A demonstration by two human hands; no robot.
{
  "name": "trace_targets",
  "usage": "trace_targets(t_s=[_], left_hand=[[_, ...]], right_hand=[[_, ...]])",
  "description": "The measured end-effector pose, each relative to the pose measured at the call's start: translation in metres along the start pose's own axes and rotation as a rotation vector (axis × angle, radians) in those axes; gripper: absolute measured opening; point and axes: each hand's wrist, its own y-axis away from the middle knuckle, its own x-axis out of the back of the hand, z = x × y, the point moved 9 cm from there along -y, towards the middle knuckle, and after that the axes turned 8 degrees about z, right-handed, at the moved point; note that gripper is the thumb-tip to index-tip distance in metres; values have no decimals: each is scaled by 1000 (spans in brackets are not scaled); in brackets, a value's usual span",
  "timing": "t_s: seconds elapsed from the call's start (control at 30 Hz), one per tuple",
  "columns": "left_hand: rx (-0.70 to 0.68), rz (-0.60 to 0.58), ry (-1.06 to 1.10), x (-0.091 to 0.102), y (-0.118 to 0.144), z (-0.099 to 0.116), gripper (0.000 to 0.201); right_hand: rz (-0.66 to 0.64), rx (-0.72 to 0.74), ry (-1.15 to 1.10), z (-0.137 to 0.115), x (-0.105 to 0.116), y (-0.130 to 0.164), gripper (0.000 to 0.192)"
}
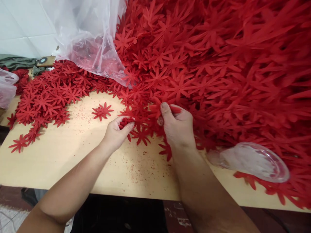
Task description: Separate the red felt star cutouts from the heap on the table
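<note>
A huge heap of red star-shaped flower cutouts (pixel 218 64) covers the right and back of the pale wooden table (pixel 73 155). My left hand (pixel 116 131) pinches a few red cutouts at the heap's near edge. My right hand (pixel 177 126) grips more of the red cutouts right beside it, thumb pressed on top. A small stack of cutouts (pixel 102 111) lies alone on the bare wood just left of my hands. A flatter spread of cutouts (pixel 46 97) covers the table's left side.
A clear plastic bag (pixel 89 38) drapes over the heap at the back. A clear plastic dish (pixel 255 160) lies at the heap's near right edge. Another bag (pixel 7 87) sits at the far left. Red crumbs dot the wood.
</note>
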Motion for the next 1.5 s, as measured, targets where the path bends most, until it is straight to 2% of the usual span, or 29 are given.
trace_targets(t_s=[0.1, 0.3, 0.5, 0.73, 0.83, 0.93, 1.03, 1.17, 1.23, 1.3, 1.4, 1.5], left_hand=[[-15, 13, 32, 1, -1, 3, 20], [-7, 32, 12, 5, 0, 5, 28], [33, -32, 27, 0, 3, 2, 32], [-8, -108, 46, -7, 6, 5, 43], [3, -98, 65, -7, 6, 4, 38], [35, -58, 82, -5, 6, 3, 32], [46, -26, 125, -2, 5, 5, 33], [40, 59, 166, 7, 0, 5, 35], [48, 77, 179, 9, -2, 3, 37], [71, 72, 182, 8, -2, 1, 37], [91, 51, 157, 5, 0, 1, 35], [96, 32, 136, 2, 2, 2, 33]], right_hand=[[20, -6, -26, 0, 0, -1, 49], [-22, -59, -61, 1, -4, 2, 51], [-39, -53, -122, -5, -8, 1, 47], [-288, -189, -214, -6, -32, 15, 47], [-399, -236, -200, -8, -43, 27, 51], [-447, -240, -181, -9, -50, 34, 51], [-393, -164, -179, -8, -44, 26, 50], [-154, -13, -133, 1, -14, 1, 38], [-56, 107, -66, -1, -1, -7, 32], [-11, 248, 31, -12, 4, -5, 42], [-82, 364, 114, -30, -6, 9, 44], [-263, 317, 73, -37, -27, 24, 32]])
